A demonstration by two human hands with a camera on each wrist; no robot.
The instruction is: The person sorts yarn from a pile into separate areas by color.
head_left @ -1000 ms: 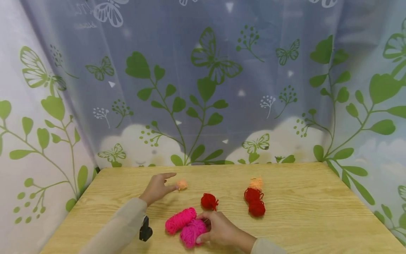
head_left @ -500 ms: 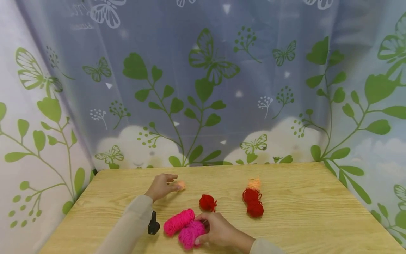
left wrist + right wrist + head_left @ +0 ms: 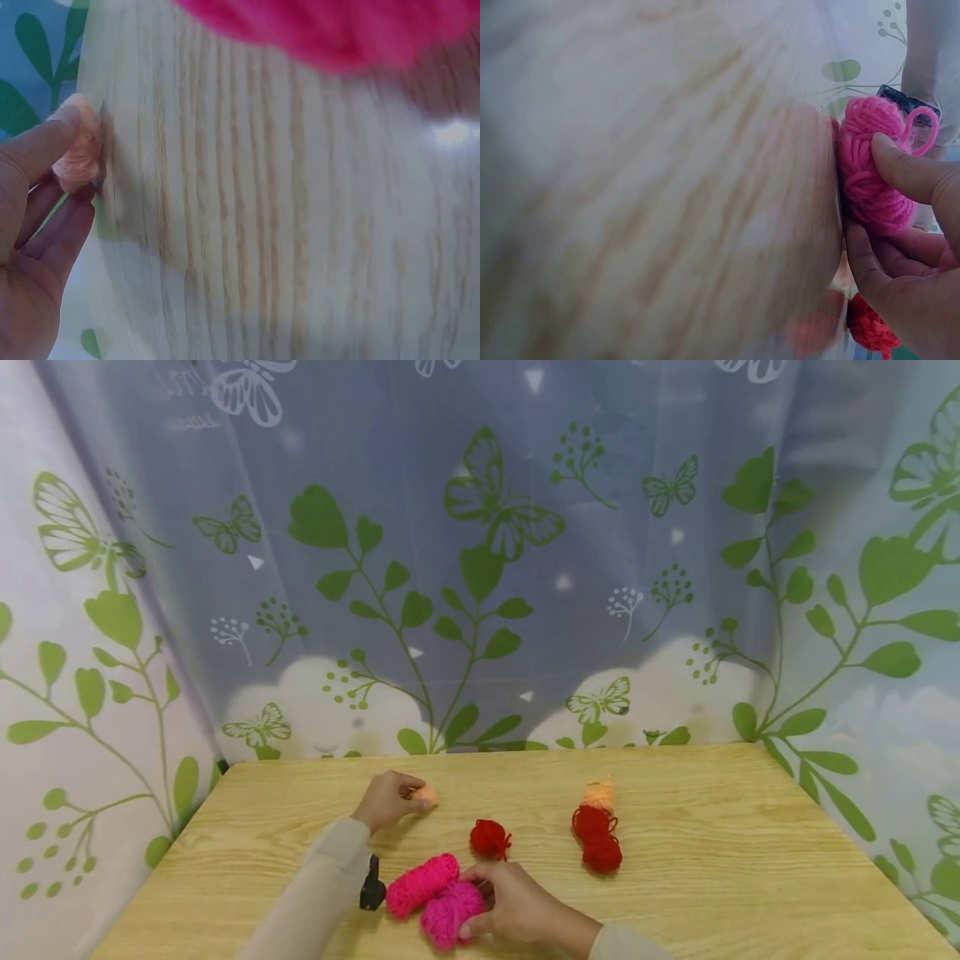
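A small peach ball of yarn (image 3: 425, 796) lies toward the back of the table, and my left hand (image 3: 389, 800) pinches it. In the left wrist view the thumb (image 3: 56, 135) presses one side of that yarn, with the other fingers curled behind it. Nearer the front, my right hand (image 3: 521, 902) grips a magenta ball of yarn (image 3: 450, 917), its thumb (image 3: 900, 161) laid across the strands in the right wrist view. A bright pink skein of yarn (image 3: 422, 885) lies against the magenta ball's left side. Just beyond the right hand sits a red ball of yarn (image 3: 490, 839).
To the right, two red balls of yarn (image 3: 597, 839) lie one in front of the other, with a peach skein (image 3: 600, 794) behind them. The wooden table (image 3: 712, 860) meets a patterned curtain (image 3: 517, 635) at its back edge. A black wrist device (image 3: 372, 885) hangs under the left sleeve.
My left hand has moved slightly right and closed its fingers and thumb on the small peach ball. The right hand keeps its hold on the magenta ball.
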